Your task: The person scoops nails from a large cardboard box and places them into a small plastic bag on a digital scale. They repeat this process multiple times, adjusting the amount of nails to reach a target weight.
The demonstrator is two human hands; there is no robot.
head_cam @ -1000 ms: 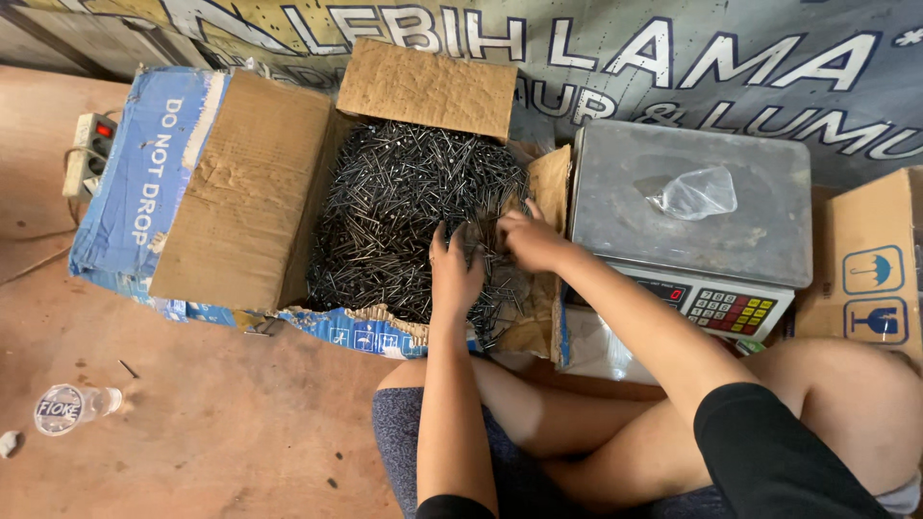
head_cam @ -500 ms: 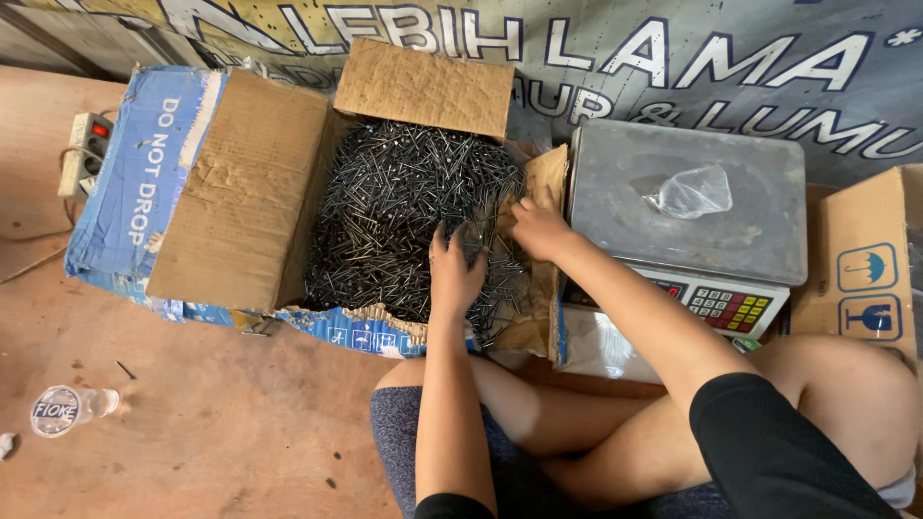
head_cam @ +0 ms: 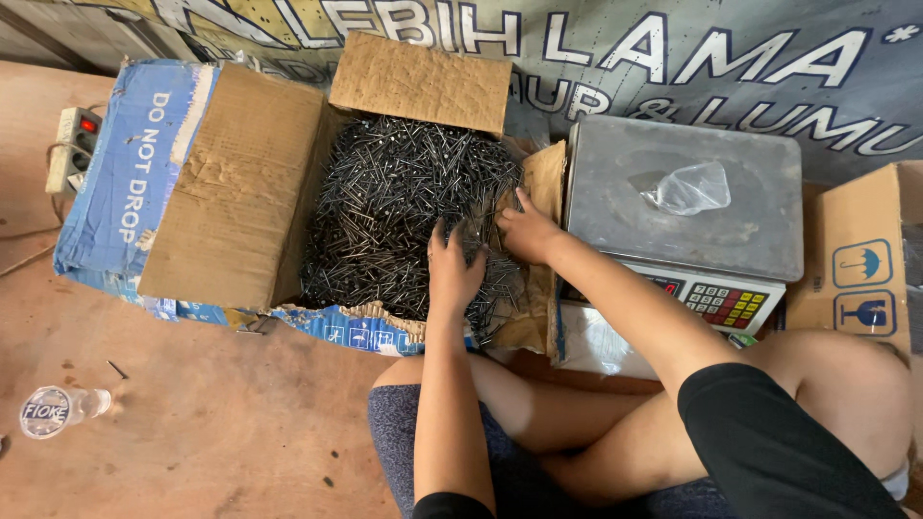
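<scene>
An open cardboard box in front of me holds a heap of dark metal nails. My left hand lies palm down on the nails near the box's front edge, fingers spread among them. My right hand is just to its right, pressed into the nails beside the box's right flap. Whether either hand has closed on nails is hidden by the pile. I sit cross-legged behind the box.
A grey weighing scale with a keypad stands right of the box, a clear plastic bag on its pan. Another carton is far right. A power strip lies far left, a plastic bottle on the floor.
My right hand has shifted slightly up and right along the box's right flap. My left hand has stayed on the nails near the front edge.
</scene>
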